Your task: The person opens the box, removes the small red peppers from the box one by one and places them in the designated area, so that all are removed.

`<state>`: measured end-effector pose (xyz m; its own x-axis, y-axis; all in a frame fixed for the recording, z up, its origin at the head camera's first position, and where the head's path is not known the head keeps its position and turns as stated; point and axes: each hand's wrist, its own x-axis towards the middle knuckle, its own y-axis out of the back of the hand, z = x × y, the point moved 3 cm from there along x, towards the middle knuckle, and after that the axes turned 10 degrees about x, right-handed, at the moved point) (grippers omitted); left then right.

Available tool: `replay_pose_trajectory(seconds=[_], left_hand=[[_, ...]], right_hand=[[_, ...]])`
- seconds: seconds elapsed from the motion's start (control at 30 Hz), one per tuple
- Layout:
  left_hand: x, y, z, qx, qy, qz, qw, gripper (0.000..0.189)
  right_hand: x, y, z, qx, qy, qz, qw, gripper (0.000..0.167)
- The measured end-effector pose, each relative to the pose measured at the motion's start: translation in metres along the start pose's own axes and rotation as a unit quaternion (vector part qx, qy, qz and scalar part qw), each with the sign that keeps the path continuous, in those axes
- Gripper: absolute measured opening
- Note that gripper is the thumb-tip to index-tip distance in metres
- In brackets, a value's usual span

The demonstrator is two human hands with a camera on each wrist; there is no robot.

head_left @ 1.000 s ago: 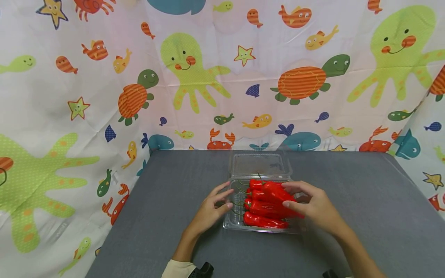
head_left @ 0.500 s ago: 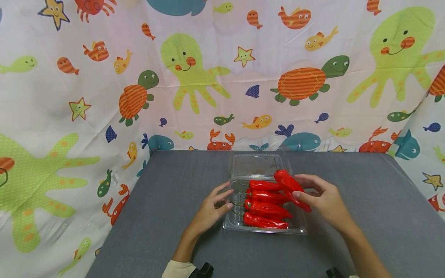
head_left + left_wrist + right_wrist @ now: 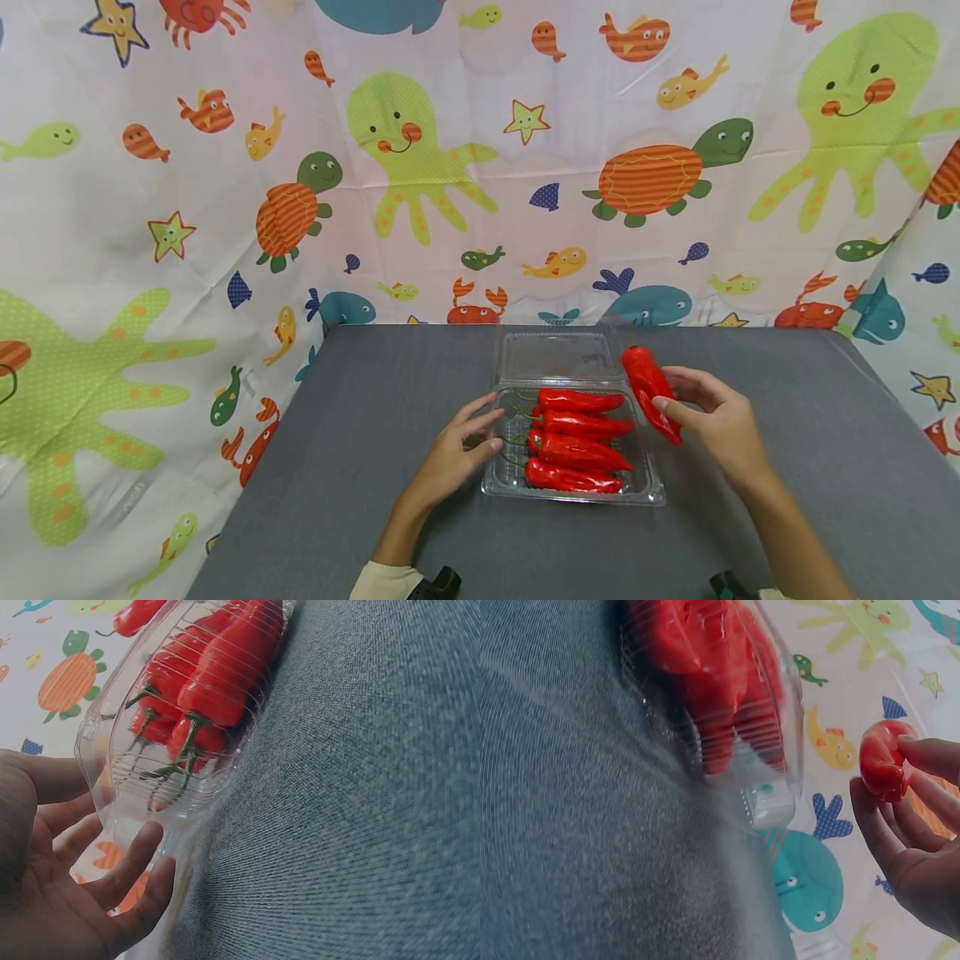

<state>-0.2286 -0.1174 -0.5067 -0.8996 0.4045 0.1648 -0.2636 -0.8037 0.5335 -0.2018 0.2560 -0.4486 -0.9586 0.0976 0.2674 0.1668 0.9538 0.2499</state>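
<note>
My right hand (image 3: 716,425) pinches one red pepper (image 3: 649,392) between thumb and fingers, held above the right edge of a clear plastic box (image 3: 573,497). In the right wrist view that same pepper (image 3: 885,759) appears end-on at the fingertips. Several more red peppers (image 3: 581,452) lie side by side in the box, green stems pointing left. My left hand (image 3: 450,454) stays at the box's left side with its fingers loosely spread. The left wrist view has those fingers (image 3: 127,862) right at the box's wall, holding nothing.
The box's hinged clear lid (image 3: 557,357) lies folded back on the far side. All of this stands on a grey cloth-covered table (image 3: 375,400). Behind it hangs a white curtain (image 3: 465,167) printed with sea animals.
The right hand has lifted one pepper off the others and carried it to the right, turning it more upright. The left hand and the box have stayed in place.
</note>
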Motion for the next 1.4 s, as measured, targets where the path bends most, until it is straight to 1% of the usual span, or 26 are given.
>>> replay_pose_trajectory(seconds=[0.23,0.57,0.7,0.8,1.0,1.13,1.27,1.4], left_hand=[[0.000,0.000,-0.001,-0.001,0.000,0.000,1.0000,0.051],[0.000,-0.001,-0.001,-0.004,-0.006,0.001,1.0000,0.051],[0.000,-0.001,-0.001,-0.005,-0.001,0.000,1.0000,0.051],[-0.001,0.000,0.000,-0.004,0.002,0.000,1.0000,0.051],[-0.001,0.000,0.001,-0.003,-0.001,0.001,1.0000,0.051],[0.000,0.000,0.000,-0.003,-0.001,0.002,1.0000,0.051],[0.000,0.000,0.000,-0.006,0.002,-0.001,1.0000,0.051],[0.000,0.000,-0.001,-0.005,0.003,-0.002,1.0000,0.051]], right_hand=[[0.005,0.009,0.015,-0.009,-0.048,0.020,0.9986,0.054],[0.010,0.021,0.035,-0.002,-0.116,0.028,0.9928,0.061],[0.011,0.024,0.042,0.006,-0.139,0.031,0.9898,0.066],[0.012,0.027,0.047,0.012,-0.153,0.028,0.9877,0.068],[0.013,0.030,0.055,0.017,-0.176,0.016,0.9842,0.072],[0.013,0.031,0.060,0.017,-0.195,0.012,0.9806,0.074],[0.013,0.032,0.067,0.018,-0.212,0.002,0.9771,0.072],[0.014,0.033,0.076,0.025,-0.221,-0.001,0.9750,0.070]])
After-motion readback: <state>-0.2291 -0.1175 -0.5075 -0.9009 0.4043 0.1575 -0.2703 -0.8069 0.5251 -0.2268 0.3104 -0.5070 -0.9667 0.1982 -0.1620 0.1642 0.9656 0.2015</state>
